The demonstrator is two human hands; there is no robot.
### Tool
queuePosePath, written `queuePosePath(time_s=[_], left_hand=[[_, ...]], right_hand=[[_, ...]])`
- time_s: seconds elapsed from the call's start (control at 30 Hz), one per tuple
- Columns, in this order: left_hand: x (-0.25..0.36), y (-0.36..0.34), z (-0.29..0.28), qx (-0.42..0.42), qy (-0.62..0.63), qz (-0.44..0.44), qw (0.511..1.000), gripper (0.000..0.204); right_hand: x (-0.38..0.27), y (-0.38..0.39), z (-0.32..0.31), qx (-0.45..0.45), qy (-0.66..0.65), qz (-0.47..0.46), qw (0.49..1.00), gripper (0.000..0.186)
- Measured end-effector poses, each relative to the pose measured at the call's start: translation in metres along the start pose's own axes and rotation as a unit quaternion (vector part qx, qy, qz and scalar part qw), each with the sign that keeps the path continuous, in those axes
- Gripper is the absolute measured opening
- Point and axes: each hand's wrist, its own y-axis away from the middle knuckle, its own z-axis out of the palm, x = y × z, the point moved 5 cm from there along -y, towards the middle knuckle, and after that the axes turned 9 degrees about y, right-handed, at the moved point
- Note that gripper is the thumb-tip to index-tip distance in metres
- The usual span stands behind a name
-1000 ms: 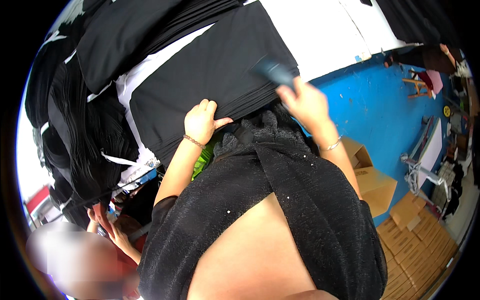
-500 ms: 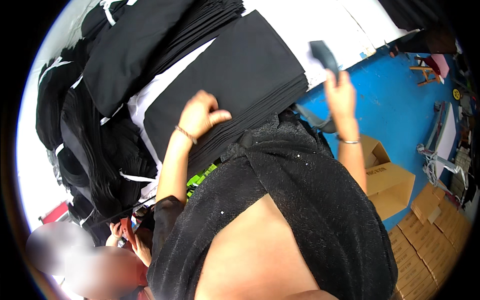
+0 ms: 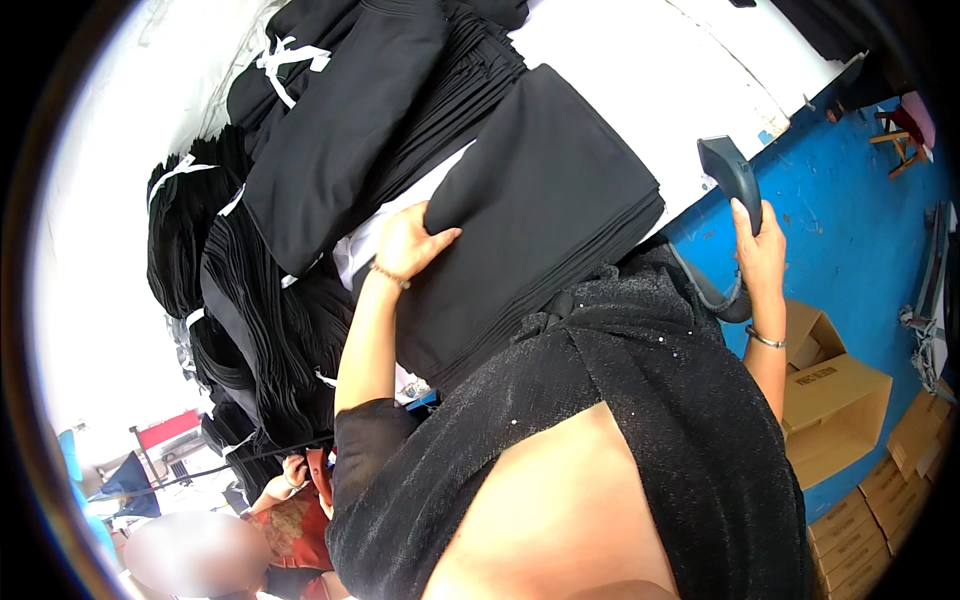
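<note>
Overhead, a broad white table (image 3: 690, 70) fills the upper part of the view, loaded with heaps of black folded cloth (image 3: 330, 130), some bundles tied with white strips (image 3: 283, 55). Nearest the person lies a flat stack of black fabric pieces (image 3: 540, 210), its layered edge overhanging the table's near side, just above the person's black sparkly top. To the right, a blue floor (image 3: 850, 220) shows, with open brown cardboard boxes (image 3: 835, 400) standing on it. At lower left, another person's hand (image 3: 293, 470) appears beside red patterned cloth.

The left hand (image 3: 408, 240) rests on the stack's left edge, fingers curled over the top piece and thumb spread out across the fabric, pinching that edge. The right hand (image 3: 760, 250) is raised off to the right over the floor, well apart from the stack, fingers wrapped tight around the grip of a dark grey handheld scanner (image 3: 728, 168), whose head points up and left toward the table.
</note>
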Motion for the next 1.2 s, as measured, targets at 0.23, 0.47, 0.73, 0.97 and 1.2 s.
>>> queuePosePath(time_s=[0.23, 0.47, 0.73, 0.97, 1.2], left_hand=[[0.147, 0.073, -0.088, 0.300, -0.301, 0.221, 0.878, 0.041], [0.113, 0.117, 0.033, 0.184, -0.309, 0.225, 0.906, 0.033], [0.042, 0.081, 0.097, -0.044, 0.037, 0.082, 0.995, 0.058], [0.009, -0.034, 0.069, 0.217, -0.122, 0.159, 0.955, 0.059], [-0.025, -0.046, 0.051, -0.004, -0.135, 0.075, 0.988, 0.040]], right_hand=[[0.004, -0.010, -0.011, 0.001, -0.065, 0.046, 0.997, 0.042], [-0.008, -0.016, -0.008, 0.002, -0.079, 0.020, 0.997, 0.042], [-0.007, 0.013, 0.003, -0.027, -0.097, 0.011, 0.995, 0.041], [0.005, 0.021, -0.011, -0.023, -0.084, -0.001, 0.996, 0.038], [0.005, 0.029, -0.029, 0.006, -0.098, -0.016, 0.995, 0.037]])
